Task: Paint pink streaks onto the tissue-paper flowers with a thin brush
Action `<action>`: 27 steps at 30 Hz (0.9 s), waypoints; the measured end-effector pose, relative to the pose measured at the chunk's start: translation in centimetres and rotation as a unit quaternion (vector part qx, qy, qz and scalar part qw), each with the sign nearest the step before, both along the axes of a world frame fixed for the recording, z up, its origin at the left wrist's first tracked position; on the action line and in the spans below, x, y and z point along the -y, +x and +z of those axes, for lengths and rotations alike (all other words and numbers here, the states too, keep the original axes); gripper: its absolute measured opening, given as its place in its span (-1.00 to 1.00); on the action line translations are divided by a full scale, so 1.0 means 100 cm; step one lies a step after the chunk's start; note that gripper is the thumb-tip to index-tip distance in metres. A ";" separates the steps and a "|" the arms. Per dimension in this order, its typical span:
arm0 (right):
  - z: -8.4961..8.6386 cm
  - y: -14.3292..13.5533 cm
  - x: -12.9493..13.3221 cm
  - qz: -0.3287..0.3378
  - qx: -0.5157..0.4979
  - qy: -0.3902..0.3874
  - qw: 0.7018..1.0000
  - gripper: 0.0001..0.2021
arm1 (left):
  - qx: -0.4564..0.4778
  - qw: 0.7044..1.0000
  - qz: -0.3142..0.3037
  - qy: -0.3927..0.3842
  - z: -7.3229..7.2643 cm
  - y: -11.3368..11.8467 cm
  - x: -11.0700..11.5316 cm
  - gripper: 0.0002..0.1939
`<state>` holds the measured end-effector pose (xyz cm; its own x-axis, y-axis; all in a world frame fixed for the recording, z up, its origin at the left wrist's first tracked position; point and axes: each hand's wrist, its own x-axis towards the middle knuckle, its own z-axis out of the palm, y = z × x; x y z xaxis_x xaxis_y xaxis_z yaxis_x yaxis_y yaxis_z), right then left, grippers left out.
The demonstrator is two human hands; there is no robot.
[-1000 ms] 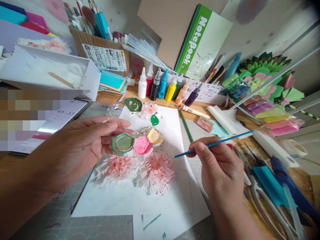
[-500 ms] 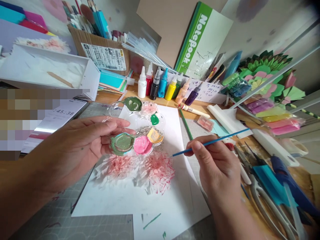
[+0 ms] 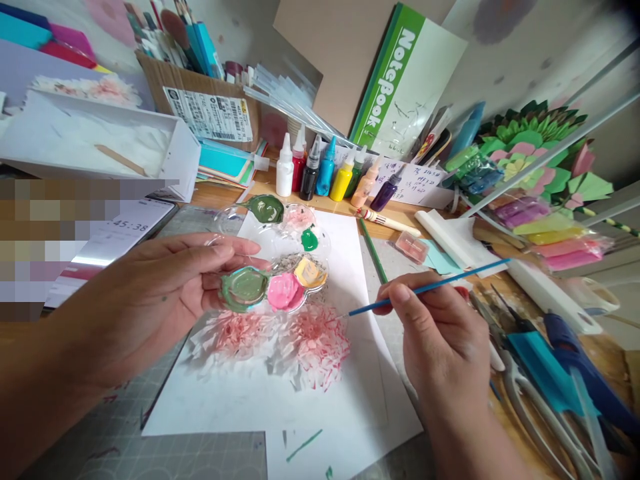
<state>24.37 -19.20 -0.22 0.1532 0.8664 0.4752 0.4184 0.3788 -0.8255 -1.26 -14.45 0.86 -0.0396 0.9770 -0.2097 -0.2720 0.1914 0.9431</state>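
My left hand (image 3: 175, 283) holds a clear flower-shaped paint palette (image 3: 286, 291) by its left side, above the white paper (image 3: 210, 410). Green, pink, yellowish and pale pink paints lie in its wells. In my right hand (image 3: 435, 320) a thin blue brush (image 3: 380, 303) is pinched, its tip pointing left at the upper right edge of the right paper flower (image 3: 317, 343); whether the tip touches cannot be told. The other ruffled flower (image 3: 240, 333) rests beside it on the left. Both are white with pink-red petal tips, and the palette hides their upper parts.
Paint bottles (image 3: 327, 167) stand in a row behind the paper. A white box (image 3: 180, 157) and a phone (image 3: 125, 230) are at left. Scissors (image 3: 530, 407), a blue glue gun (image 3: 575, 353) and clay packs (image 3: 570, 250) lie at right.
My right hand and the brush have shifted slightly to the right. My left hand and the palette have hardly moved.
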 end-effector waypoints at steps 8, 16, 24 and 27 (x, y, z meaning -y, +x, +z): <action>-0.004 0.000 -0.002 0.004 -0.115 0.026 0.993 -0.82 | 0.010 1.000 -0.001 -0.015 0.000 0.000 0.000 -0.88; -0.004 -0.002 -0.003 0.032 -0.119 0.008 0.992 -0.80 | 0.005 1.000 -0.012 0.011 0.000 0.001 0.000 -0.92; -0.004 -0.002 0.000 0.038 -0.049 -0.028 0.998 -0.81 | 0.003 1.000 -0.016 0.001 -0.002 -0.001 0.000 -0.90; -0.004 -0.001 0.000 0.047 -0.053 -0.028 0.997 -0.81 | 0.012 1.000 -0.019 -0.001 -0.001 -0.001 0.000 -0.89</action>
<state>24.22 -19.22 -0.64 0.1173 0.9037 0.4118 0.2936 0.3646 -0.8837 -1.33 -14.46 0.80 0.0026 0.9771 -0.2126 -0.2874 0.2044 0.9358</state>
